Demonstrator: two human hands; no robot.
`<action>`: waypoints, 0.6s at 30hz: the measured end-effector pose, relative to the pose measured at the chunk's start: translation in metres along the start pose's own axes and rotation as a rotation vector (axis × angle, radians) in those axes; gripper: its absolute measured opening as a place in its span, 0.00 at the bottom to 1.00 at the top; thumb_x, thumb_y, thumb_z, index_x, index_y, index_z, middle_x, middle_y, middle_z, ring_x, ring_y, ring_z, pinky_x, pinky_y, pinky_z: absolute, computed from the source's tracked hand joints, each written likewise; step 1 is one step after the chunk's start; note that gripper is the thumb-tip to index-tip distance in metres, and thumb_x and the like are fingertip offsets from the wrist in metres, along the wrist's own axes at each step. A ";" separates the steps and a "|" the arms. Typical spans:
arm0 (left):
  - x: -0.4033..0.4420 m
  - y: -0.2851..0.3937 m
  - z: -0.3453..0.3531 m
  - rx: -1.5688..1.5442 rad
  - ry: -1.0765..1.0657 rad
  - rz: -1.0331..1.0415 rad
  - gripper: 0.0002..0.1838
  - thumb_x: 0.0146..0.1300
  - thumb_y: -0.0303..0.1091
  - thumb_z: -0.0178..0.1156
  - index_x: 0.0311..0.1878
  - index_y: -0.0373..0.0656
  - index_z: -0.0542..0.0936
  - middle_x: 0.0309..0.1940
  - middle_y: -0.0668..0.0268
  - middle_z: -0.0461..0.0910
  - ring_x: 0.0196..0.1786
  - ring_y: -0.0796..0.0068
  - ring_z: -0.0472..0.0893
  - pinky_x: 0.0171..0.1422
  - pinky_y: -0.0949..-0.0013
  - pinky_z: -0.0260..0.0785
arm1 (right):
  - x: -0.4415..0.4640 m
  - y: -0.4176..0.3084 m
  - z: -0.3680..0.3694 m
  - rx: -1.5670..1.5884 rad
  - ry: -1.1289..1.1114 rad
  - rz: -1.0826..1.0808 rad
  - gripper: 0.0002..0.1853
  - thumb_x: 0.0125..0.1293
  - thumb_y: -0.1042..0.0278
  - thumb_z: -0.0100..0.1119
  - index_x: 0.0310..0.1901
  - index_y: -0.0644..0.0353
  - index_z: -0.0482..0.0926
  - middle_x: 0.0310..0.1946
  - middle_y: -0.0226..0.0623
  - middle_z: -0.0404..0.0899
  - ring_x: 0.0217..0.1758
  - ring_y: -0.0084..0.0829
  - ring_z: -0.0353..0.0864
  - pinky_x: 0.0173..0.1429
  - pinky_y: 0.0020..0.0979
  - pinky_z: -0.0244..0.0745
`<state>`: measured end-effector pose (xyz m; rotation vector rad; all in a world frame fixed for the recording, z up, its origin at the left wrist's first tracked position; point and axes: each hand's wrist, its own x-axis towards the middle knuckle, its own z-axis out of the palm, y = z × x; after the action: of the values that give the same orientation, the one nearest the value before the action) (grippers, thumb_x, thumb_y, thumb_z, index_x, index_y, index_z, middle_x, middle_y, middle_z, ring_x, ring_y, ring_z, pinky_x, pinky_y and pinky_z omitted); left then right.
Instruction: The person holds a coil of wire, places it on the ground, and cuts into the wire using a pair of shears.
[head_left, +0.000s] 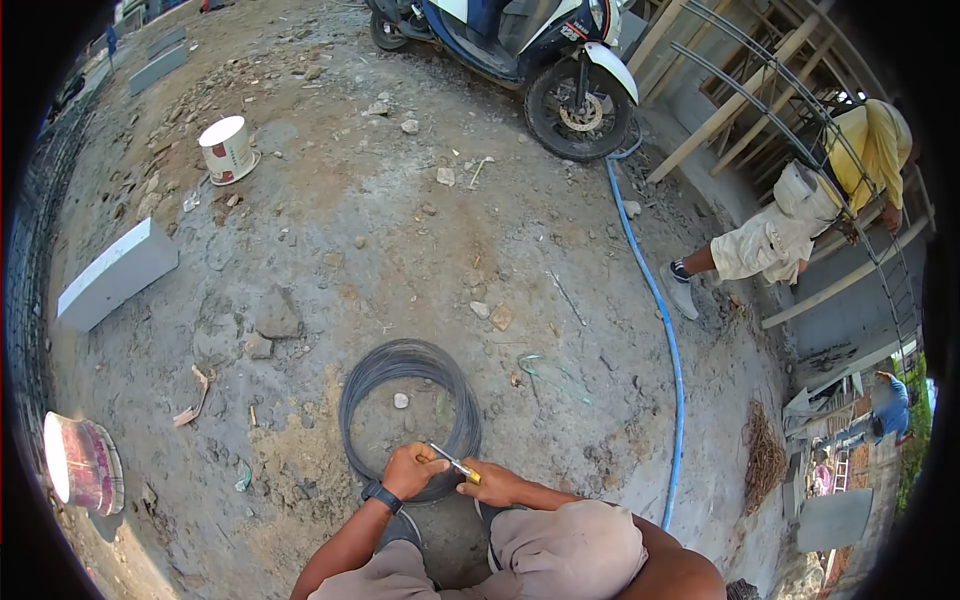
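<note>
A coil of thin grey wire (352,400) lies on the ground just in front of my feet. Over its near edge, my right hand (492,482) grips a slim tool with a yellow handle (472,475) and a greyish metal shaft that points up and left. My left hand (410,470), with a dark watch on the wrist, is closed beside the shaft's tip. Its fingertips are pinched together; what they hold is too small to make out. Both hands are close together between my knees.
A blue hose (672,350) runs along the right. Beyond stands a scooter (560,80). White buckets (228,150) and a pale block (120,275) are at left. A person in a yellow top (865,150) bends by bamboo poles and steel bars at right. Small stones dot the ground.
</note>
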<state>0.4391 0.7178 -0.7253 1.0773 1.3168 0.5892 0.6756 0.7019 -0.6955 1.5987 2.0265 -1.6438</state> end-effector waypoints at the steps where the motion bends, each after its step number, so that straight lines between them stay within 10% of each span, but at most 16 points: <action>1: 0.000 -0.001 0.000 0.008 -0.002 0.003 0.17 0.57 0.40 0.81 0.35 0.38 0.85 0.28 0.68 0.85 0.31 0.80 0.80 0.38 0.70 0.74 | 0.000 0.001 0.001 -0.006 0.000 0.002 0.25 0.74 0.49 0.63 0.61 0.58 0.73 0.45 0.52 0.82 0.51 0.51 0.83 0.54 0.48 0.75; 18: 0.011 -0.023 -0.011 -0.188 -0.225 0.035 0.15 0.66 0.40 0.75 0.39 0.37 0.83 0.29 0.70 0.82 0.32 0.82 0.76 0.39 0.71 0.72 | -0.003 0.001 -0.005 -0.038 0.079 -0.016 0.24 0.74 0.53 0.62 0.64 0.60 0.74 0.51 0.54 0.82 0.56 0.54 0.82 0.60 0.47 0.75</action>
<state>0.4261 0.7209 -0.7494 0.9826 1.0278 0.5877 0.6801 0.7032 -0.6921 1.6637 2.1006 -1.5610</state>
